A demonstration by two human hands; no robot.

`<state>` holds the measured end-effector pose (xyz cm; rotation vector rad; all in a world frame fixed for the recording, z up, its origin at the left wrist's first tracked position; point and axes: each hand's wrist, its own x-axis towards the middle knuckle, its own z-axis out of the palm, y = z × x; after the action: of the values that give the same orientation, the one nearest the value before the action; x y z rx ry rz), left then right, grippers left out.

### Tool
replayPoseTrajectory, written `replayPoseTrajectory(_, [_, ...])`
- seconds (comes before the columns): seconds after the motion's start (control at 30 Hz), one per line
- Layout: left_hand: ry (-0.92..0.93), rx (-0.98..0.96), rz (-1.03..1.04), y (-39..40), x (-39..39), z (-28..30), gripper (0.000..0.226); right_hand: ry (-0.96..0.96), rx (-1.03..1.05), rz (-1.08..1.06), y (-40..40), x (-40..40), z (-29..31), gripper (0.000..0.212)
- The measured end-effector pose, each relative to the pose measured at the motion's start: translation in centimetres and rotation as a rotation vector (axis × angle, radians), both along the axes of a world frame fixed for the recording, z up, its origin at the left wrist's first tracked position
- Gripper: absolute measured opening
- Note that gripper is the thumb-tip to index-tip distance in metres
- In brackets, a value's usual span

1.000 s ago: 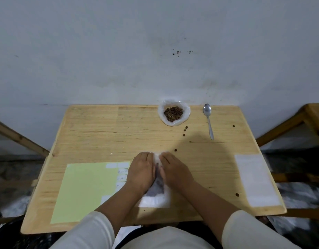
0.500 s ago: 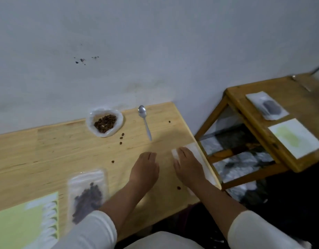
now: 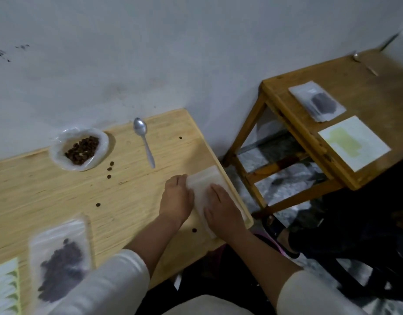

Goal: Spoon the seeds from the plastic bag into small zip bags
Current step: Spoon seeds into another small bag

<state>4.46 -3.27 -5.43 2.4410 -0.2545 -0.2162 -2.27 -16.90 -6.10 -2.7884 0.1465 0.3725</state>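
At the table's [image 3: 150,196] right edge we laid both flat, open hands, left hand [image 3: 176,197] and right hand [image 3: 223,208], on the empty zip bags [image 3: 204,178], gripping nothing, probably to peel one off, seeds [image 3: 82,150] waiting in the plastic bag [image 3: 59,153] beside the spoon [image 3: 143,139].

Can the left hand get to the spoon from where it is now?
Probably yes. The left hand lies flat beside the empty zip bags, and the spoon lies just beyond it on bare table with nothing between.
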Motion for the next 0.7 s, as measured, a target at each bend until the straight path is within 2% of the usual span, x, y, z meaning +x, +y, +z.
replayPoseTrajectory(0.1, [-0.032, 0.025, 0.000, -0.1, 0.3, 0.1, 0.036, -0.061, -0.056, -0.013, -0.2, 0.3, 0.6, 0.062])
replayPoseTrajectory(0.17, [-0.100, 0.016, -0.016, -0.1, 0.0, 0.5, 0.031, -0.007, -0.045, 0.005, -0.1, 0.1, 0.0, 0.066])
replayPoseTrajectory(0.27, [-0.139, -0.048, -0.008, 0.0, -0.2, 1.0, 0.024, -0.035, -0.029, 0.042, -0.4, 0.0, -0.7, 0.068])
replayPoseTrajectory(0.37, [-0.077, -0.161, 0.050, -0.2, -0.4, 1.9, 0.011, -0.046, 0.085, 0.019, -0.3, 0.1, 0.6, 0.061])
replayPoseTrajectory(0.43, [-0.053, -0.237, 0.099, -0.3, -0.4, 2.6, 0.011, -0.088, 0.190, -0.038, -0.6, 0.5, 2.0, 0.054])
replayPoseTrajectory(0.53, [-0.053, -0.305, 0.119, 0.0, -0.1, 3.9, 0.017, -0.308, 0.220, -0.049, -0.9, 1.6, 4.0, 0.061])
replayPoseTrajectory(0.6, [-0.064, -0.335, 0.122, 0.7, 0.3, 5.0, 0.018, -0.468, 0.195, -0.047, -1.0, 3.1, 5.5, 0.057])
replayPoseTrajectory(0.7, [-0.088, -0.389, 0.152, 2.3, 1.2, 7.2, 0.015, -0.555, 0.233, -0.025, -0.2, 5.5, 8.7, 0.050])
